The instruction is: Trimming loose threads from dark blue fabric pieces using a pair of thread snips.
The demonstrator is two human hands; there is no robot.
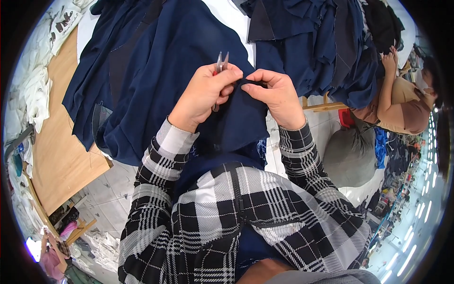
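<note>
My left hand [205, 92] is closed around a small pair of thread snips [222, 61]. Their blades point away from me, slightly parted, and a bit of red shows between my fingers. The thumb and forefinger of the same hand meet at the edge of a navy cloth piece [236, 123]. My right hand [279, 94] pinches that edge between thumb and forefinger, close beside the left fingertips. The cloth hangs down toward my lap and spreads over the table in front. Whatever lies right between the fingertips is too small to make out.
More navy garment pieces [302, 42] with dark panels hang over the table at the far right. A wooden board [66, 137] lies at left, beside white cloth [35, 94]. A person [402, 104] works at right near a large grey sack [350, 156]; another person [53, 260] is at lower left.
</note>
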